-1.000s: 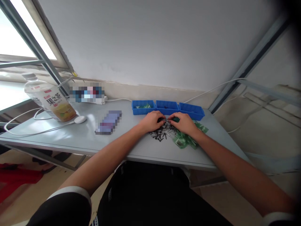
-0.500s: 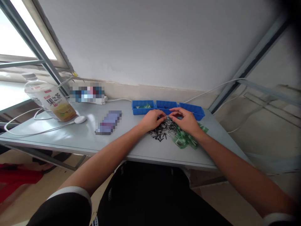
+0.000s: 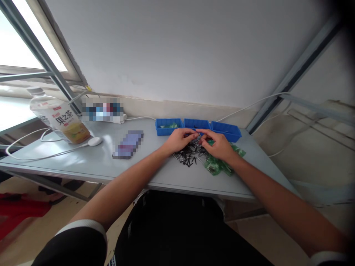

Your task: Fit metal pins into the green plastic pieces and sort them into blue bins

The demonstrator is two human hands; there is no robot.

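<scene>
My left hand (image 3: 181, 140) and my right hand (image 3: 219, 145) meet fingertip to fingertip over a pile of dark and silvery screws (image 3: 189, 157). Thumb and fingers of each hand are pinched together; what sits between them is too small to make out. Under and beside my right hand lie green plastic packets (image 3: 220, 167) with small pieces in them. Behind the hands three blue bins stand in a row: the left bin (image 3: 169, 132) holds green and white bits, the middle bin (image 3: 196, 122) is partly covered by my fingers, and the right bin (image 3: 226, 135) shows a small dark piece.
On the grey table (image 3: 155, 177) a blurred-out phone-like slab (image 3: 128, 145) lies left of my left arm. Farther left are a tea bottle (image 3: 62, 120), a white round charger (image 3: 94, 141) with its cable, and a pixelated item (image 3: 104, 111). A wall rises behind the bins.
My right hand has shifted slightly left, and its fingers are more curled against the left fingertips. The bins, packets and pile look the same.
</scene>
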